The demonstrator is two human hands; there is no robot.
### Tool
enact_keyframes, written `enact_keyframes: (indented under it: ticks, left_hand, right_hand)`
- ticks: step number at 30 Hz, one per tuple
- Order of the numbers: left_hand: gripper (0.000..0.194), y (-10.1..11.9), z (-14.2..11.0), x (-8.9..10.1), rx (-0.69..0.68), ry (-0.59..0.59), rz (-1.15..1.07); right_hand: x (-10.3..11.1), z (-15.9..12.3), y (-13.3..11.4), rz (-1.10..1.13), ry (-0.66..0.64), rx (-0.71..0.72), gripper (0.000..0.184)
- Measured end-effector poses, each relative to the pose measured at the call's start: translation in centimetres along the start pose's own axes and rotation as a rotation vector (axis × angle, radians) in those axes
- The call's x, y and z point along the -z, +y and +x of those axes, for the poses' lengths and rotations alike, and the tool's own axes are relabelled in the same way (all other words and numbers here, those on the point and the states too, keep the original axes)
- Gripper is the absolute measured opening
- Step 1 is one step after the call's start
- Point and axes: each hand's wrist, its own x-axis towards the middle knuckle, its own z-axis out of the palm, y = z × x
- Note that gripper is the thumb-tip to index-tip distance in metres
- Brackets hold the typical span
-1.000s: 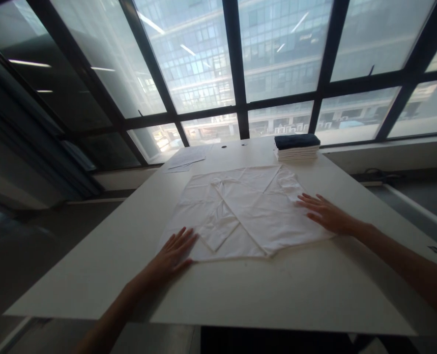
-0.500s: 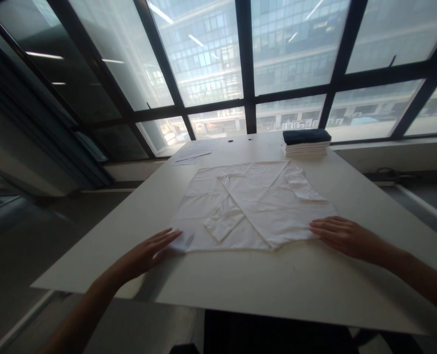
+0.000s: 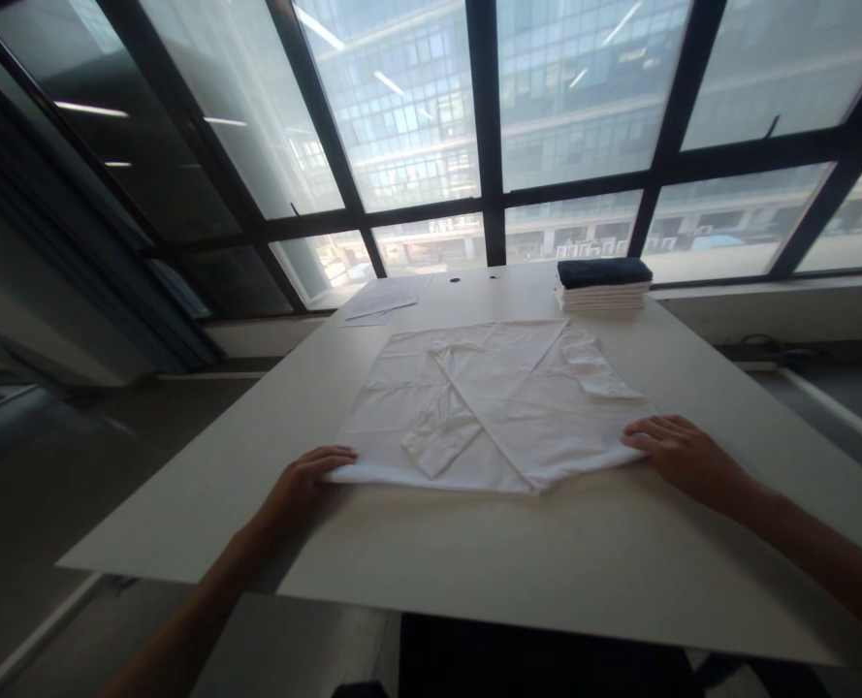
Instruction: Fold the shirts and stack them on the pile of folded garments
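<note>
A white long-sleeved shirt lies spread on the table, its sleeves folded in over the body. My left hand is closed on its near left corner, fingers on top and the thumb out of sight. At the near right corner, my right hand pinches the cloth in the same way. The near edge between the hands lifts slightly at both ends and rests on the table around the middle.
A white table carries everything. At its far right stands a stack of folded white cloths with a dark blue folded cloth on top. Paper sheets lie at the far left. Tall windows rise behind.
Both hands went from lying flat on the shirt's near corners to gripping them. The right hand shifted slightly right and up. The near corners are now raised a little.
</note>
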Motion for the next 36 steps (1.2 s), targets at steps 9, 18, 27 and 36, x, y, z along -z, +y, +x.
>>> enact_keyframes:
  ticks: [9, 18, 27, 36]
  left_hand:
    - [0.036, 3.0, 1.5, 3.7, 0.067, -0.017, -0.142]
    - [0.056, 2.1, 8.1, 2.8, 0.493, 0.369, -0.354]
    - [0.048, -1.1, 10.6, -1.7, 0.521, 0.239, -0.025]
    - [0.045, -1.5, 10.6, -3.3, 0.566, 0.088, 0.403]
  right_hand:
    - [1.3, -0.6, 3.9, 0.405, 0.093, -0.186, 0.033]
    - [3.3, 7.1, 7.6, 0.523, 0.122, -0.524, 0.058]
    - [-3.2, 10.0, 9.1, 0.506, 0.191, -0.673, 0.038]
    - [-4.9, 10.1, 8.2, 0.311, 0.316, -0.745, 0.038]
